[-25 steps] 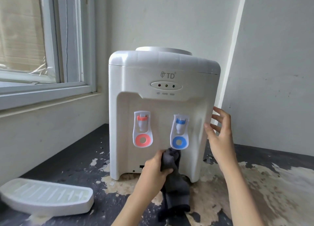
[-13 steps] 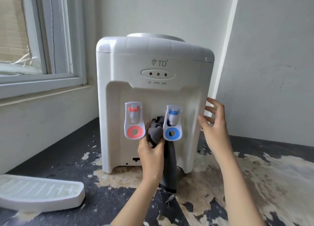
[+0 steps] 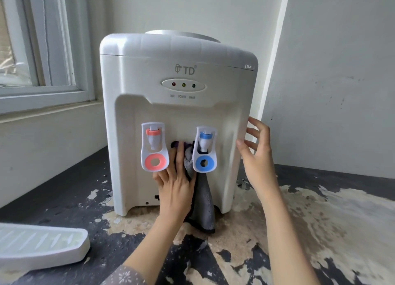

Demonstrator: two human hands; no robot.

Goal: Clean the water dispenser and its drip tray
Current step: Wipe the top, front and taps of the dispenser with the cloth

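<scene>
Risen between the taps, left hand presses a grey cloth, half-hidden, against the dispenser; right hand open.

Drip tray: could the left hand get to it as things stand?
Probably yes, once it lets go. The drip tray lies apart from the dispenser, with open floor between, but the left hand is pressing the grey cloth between the taps.

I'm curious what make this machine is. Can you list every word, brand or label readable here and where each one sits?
"TD", with a logo mark: dispenser front, upper middle.
"HOT", "POWER", "WARM": faint, under the three lamps.
Small mark at the dispenser's top right corner: too blurred to read.
Taps and drip tray: no text visible.
</scene>
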